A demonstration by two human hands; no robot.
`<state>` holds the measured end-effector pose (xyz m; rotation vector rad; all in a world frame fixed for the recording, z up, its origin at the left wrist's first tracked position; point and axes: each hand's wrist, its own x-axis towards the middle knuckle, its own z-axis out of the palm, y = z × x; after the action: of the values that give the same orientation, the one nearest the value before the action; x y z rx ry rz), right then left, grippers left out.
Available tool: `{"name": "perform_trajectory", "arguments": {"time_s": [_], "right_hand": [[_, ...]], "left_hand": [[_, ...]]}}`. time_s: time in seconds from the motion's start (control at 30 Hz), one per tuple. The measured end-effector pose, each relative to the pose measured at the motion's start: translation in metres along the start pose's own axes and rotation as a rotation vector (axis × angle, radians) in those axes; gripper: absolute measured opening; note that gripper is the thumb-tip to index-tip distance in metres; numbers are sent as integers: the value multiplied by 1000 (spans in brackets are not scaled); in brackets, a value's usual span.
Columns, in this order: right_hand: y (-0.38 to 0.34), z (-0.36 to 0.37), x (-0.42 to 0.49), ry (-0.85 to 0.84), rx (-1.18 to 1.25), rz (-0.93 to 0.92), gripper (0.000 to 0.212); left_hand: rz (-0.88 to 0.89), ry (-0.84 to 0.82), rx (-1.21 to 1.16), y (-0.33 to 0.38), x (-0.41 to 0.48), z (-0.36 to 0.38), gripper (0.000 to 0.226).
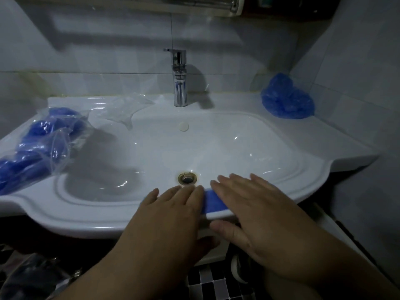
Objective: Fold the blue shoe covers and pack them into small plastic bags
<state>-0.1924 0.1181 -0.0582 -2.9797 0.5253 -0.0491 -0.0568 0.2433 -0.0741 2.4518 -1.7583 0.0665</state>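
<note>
A flattened blue shoe cover lies on the front rim of the white sink. My left hand and my right hand press flat on it from either side, fingers spread, so only a strip of blue shows between them. Loose blue shoe covers are piled on the sink's back right corner. Small plastic bags with blue shoe covers inside lie on the left ledge. Empty clear plastic bags rest behind them near the tap.
A chrome tap stands at the back middle. The brass drain sits just beyond my fingertips. Tiled walls close in behind and on the right. Dark checkered floor tiles show below the sink.
</note>
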Motion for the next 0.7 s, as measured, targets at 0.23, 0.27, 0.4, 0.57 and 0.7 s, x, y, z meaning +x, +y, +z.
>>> {"name": "perform_trajectory", "arguments": {"time_s": [0.23, 0.27, 0.4, 0.57, 0.7], "right_hand": [[8, -10, -3, -83, -35, 72, 76], [7, -9, -3, -79, -22, 81, 72], [9, 0, -3, 118, 2, 56, 76], [19, -5, -11, 107, 166, 44, 79], [33, -6, -13, 323, 185, -78, 56]], "left_hand": [[-69, -16, 19, -8, -1, 2, 71], [-72, -22, 13, -7, 0, 0, 76], [-86, 89, -139, 0, -2, -15, 81], [111, 273, -157, -3, 1, -15, 29], [124, 261, -225, -3, 0, -12, 22]]}}
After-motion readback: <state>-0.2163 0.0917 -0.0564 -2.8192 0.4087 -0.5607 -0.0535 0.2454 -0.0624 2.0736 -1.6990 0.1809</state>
